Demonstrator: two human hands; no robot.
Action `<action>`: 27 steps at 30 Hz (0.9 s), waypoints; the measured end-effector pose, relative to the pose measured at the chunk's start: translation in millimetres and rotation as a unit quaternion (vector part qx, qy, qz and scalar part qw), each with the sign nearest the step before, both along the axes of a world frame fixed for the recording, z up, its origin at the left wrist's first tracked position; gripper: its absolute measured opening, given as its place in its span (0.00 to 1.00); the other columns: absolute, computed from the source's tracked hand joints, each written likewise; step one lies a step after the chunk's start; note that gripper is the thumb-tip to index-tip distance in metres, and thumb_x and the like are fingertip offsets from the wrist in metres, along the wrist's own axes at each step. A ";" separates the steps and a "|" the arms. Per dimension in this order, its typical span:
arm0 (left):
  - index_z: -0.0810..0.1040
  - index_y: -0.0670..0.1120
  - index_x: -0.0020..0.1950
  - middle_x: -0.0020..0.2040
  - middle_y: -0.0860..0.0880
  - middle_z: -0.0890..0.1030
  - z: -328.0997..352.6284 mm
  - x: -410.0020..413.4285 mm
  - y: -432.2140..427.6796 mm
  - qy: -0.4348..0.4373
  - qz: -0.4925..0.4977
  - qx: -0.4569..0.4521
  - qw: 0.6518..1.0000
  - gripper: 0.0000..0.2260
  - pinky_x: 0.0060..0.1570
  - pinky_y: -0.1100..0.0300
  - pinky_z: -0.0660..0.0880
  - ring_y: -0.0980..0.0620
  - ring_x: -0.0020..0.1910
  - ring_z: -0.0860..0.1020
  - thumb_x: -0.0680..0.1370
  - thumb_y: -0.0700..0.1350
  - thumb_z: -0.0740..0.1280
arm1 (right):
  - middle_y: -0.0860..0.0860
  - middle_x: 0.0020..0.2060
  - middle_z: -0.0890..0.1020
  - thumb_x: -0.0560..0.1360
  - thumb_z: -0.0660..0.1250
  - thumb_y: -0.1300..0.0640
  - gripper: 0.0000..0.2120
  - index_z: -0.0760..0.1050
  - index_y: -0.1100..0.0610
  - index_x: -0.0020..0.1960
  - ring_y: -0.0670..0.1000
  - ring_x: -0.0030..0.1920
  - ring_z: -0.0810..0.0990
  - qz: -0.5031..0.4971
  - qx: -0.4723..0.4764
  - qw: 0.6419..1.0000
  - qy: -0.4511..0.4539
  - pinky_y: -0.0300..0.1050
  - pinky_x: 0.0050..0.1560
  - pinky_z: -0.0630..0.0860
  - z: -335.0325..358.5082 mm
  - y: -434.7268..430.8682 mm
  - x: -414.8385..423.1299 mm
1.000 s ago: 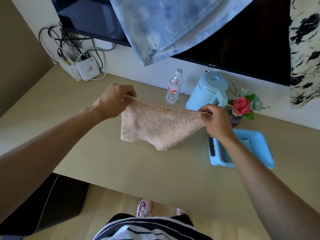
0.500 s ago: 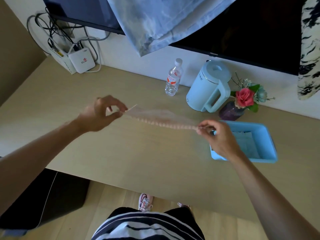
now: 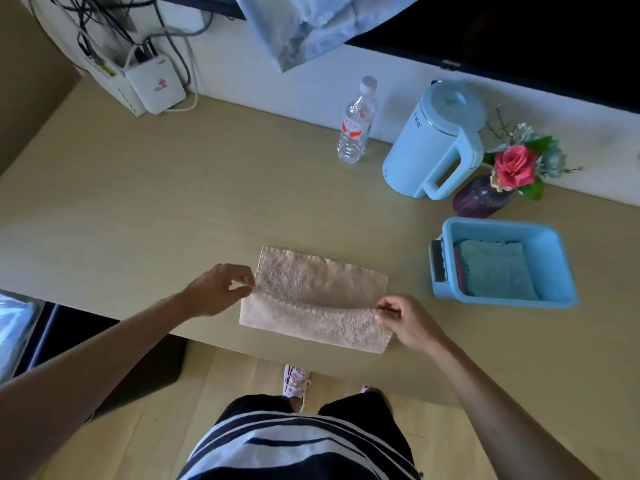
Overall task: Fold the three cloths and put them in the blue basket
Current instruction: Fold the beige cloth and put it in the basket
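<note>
Left of the blue basket (image 3: 561, 268), both hands — left hand (image 3: 221, 289), right hand (image 3: 403, 318) — pinched the pink cloth (image 3: 318, 299) mid-fold on the counter (image 3: 173, 209); next, probably, lay that edge down squarely.

Your left hand (image 3: 221, 289) & right hand (image 3: 403, 318) pinch the pink cloth (image 3: 317, 299) on the desk (image 3: 173, 209), w/ folded cloths in the blue basket (image 3: 554, 258).

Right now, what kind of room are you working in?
Probably a hotel room or bedroom: a long wooden desk along the wall carries an electric kettle, a water bottle and a flower vase, with a wall-mounted TV above.
</note>
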State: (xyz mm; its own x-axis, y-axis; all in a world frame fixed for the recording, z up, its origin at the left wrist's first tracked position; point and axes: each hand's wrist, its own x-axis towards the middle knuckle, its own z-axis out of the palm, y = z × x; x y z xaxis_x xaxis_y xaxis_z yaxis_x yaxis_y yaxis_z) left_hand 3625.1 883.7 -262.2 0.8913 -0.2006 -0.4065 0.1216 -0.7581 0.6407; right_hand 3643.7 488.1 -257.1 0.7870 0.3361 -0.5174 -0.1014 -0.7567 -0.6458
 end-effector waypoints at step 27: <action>0.77 0.46 0.54 0.40 0.41 0.85 -52.1 52.6 -39.7 -0.043 0.250 0.013 0.967 0.06 0.26 0.63 0.66 0.41 0.33 0.79 0.79 0.40 0.65 | 0.47 0.36 0.80 0.77 0.69 0.56 0.05 0.78 0.54 0.43 0.48 0.35 0.77 -0.200 -0.085 0.974 -0.061 0.42 0.38 0.71 -59.3 18.4 60.2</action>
